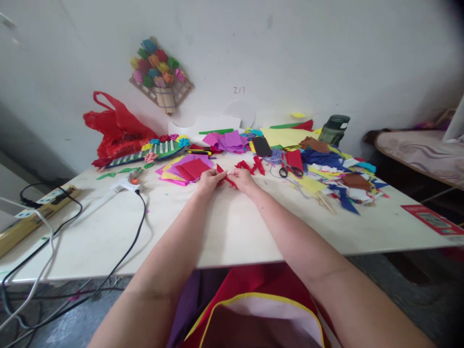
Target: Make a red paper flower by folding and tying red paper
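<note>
Between my two hands is a small red piece of folded paper [220, 169], low over the white table [239, 232]. My left hand [210, 180] pinches its left side, fingers closed. My right hand [242, 180] grips the right side, fingertips close to those of the left. The fingers cover much of the piece, so its full shape is hidden. Just beyond my right hand lie red folded paper pieces [258, 165]. Left of my left hand is a stack of coloured paper squares [192, 169], a red one on top.
Scissors [290, 169], a black phone [261, 146] and a heap of coloured scraps [333, 169] lie right. A dark green bottle [335, 129] stands behind them. Left are a white glue gun [126, 183] with a black cord, a power strip [36, 212] and a red plastic bag [119, 130].
</note>
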